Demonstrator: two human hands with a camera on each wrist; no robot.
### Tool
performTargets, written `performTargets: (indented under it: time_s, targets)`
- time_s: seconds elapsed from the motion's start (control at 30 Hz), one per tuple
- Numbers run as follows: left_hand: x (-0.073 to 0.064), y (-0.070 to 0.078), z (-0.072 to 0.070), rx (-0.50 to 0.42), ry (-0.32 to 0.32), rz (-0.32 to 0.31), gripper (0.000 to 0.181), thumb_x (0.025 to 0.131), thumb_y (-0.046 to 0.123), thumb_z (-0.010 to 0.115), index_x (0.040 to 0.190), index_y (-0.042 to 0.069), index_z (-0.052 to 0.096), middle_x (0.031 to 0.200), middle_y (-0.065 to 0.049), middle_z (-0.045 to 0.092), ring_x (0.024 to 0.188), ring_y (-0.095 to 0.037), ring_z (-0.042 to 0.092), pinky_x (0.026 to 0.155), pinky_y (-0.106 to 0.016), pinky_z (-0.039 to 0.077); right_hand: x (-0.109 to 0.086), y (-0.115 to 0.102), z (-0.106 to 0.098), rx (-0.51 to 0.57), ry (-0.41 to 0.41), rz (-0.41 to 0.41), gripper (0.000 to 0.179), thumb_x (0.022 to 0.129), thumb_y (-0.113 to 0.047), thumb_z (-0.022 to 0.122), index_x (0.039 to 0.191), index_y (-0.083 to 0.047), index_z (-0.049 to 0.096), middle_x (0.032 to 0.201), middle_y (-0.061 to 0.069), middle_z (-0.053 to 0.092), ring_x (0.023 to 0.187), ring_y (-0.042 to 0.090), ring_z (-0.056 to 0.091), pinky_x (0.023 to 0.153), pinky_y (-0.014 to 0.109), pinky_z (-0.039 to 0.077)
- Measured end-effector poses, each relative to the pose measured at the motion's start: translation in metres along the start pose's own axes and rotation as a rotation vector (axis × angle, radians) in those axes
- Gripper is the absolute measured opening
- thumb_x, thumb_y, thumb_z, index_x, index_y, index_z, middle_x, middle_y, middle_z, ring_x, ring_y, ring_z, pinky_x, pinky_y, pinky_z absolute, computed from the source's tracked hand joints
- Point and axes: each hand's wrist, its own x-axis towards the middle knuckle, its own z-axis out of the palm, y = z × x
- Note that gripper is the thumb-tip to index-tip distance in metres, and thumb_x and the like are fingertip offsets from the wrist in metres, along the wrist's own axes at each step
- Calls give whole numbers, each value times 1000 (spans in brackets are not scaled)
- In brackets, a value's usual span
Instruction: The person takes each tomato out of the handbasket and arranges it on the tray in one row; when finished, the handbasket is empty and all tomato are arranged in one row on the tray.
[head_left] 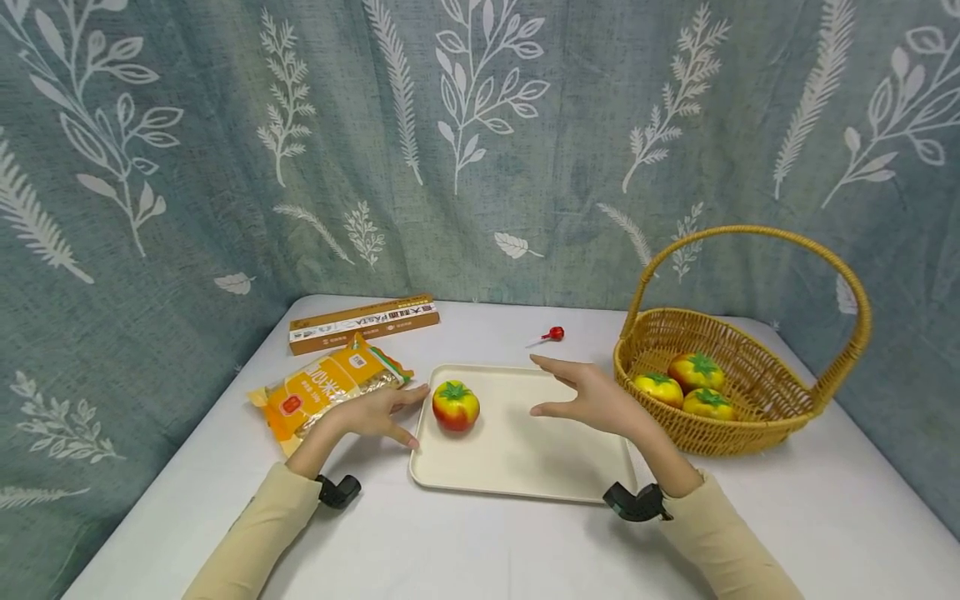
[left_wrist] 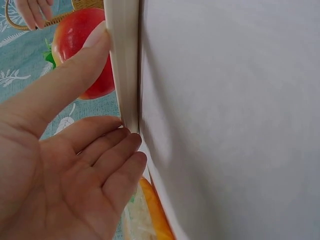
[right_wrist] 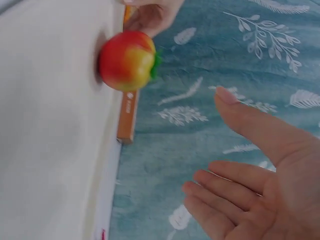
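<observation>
A cream rectangular tray (head_left: 517, 458) lies on the table, with one red-and-yellow fruit (head_left: 456, 407) under a green leafy top at its left end. My left hand (head_left: 366, 413) is at the tray's left edge, thumb and fingers spread. In the left wrist view, its thumb overlaps the tray rim (left_wrist: 125, 65) and the other fingertips come right to it. Over the tray's right part, my right hand (head_left: 592, 402) hovers palm inward, fingers extended and holding nothing. The right wrist view shows the fruit (right_wrist: 127, 61) well away from that hand.
A wicker basket (head_left: 697, 437) with a tall handle stands at the right, holding 3 similar fruits (head_left: 697, 372). Left of the tray lie an orange grain bag (head_left: 330, 379) and, behind it, a brown pasta box (head_left: 363, 324). A red lollipop (head_left: 553, 333) lies behind the tray.
</observation>
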Motion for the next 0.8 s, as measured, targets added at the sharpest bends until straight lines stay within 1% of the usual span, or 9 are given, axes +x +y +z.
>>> performTargets:
  time_s: [0.07,0.13,0.23,0.3,0.37,0.47,0.53,0.7,0.8]
  targets:
    - [1,0,0,3,-2,6,92,78,30,81,146,-6,31,153,-21,28,138,-39,31,109,-46,32,-4,0,-9,0,9,10,77,81,-36,77,145,-9,45,147,12,44,130,36,45,104,48,39]
    - [0,0,0,0,-7,5,93,78,30,81,147,-7,31,152,-22,28,137,-39,31,109,-46,32,-8,0,-18,-25,21,16,76,81,-36,77,144,-10,46,145,12,45,128,37,47,103,50,40]
    - [0,1,0,-7,-10,12,92,79,28,81,146,-8,31,152,-24,28,136,-40,32,109,-47,33,-16,-1,-34,-75,40,29,74,81,-37,77,143,-11,48,143,14,48,123,39,51,97,50,46]
    - [-1,3,0,-11,-8,14,91,79,28,81,146,-8,31,152,-24,28,137,-39,33,109,-47,33,-20,-1,-45,-115,50,40,71,82,-37,76,143,-10,49,140,16,51,120,39,54,94,51,48]
    - [-1,2,0,-15,-4,8,91,78,28,81,146,-8,32,152,-22,28,137,-38,33,109,-46,33,-25,0,-55,-131,60,66,70,83,-39,75,142,-11,49,139,16,51,120,38,54,93,51,49]
    - [0,2,0,-18,-7,5,91,78,27,81,146,-8,31,152,-22,28,137,-38,33,109,-46,33,-32,3,-68,-133,77,112,69,85,-41,73,143,-11,49,139,18,51,123,39,51,96,54,45]
    - [0,2,0,-25,-11,2,91,78,27,81,146,-8,31,153,-22,28,137,-38,33,109,-46,33,-37,4,-74,-137,88,138,70,85,-41,72,143,-11,48,139,18,51,125,39,49,97,55,45]
    - [0,3,0,-24,-14,4,91,79,27,81,146,-8,31,153,-22,28,138,-38,30,109,-47,32,-48,12,-91,-187,107,191,72,85,-42,71,144,-8,46,138,21,51,123,39,50,92,54,47]
    - [0,3,-1,-12,-12,-2,91,78,28,81,146,-7,31,153,-21,28,138,-37,30,109,-46,33,-54,20,-100,-186,117,226,74,87,-42,70,145,-6,43,141,23,47,122,39,51,90,53,47]
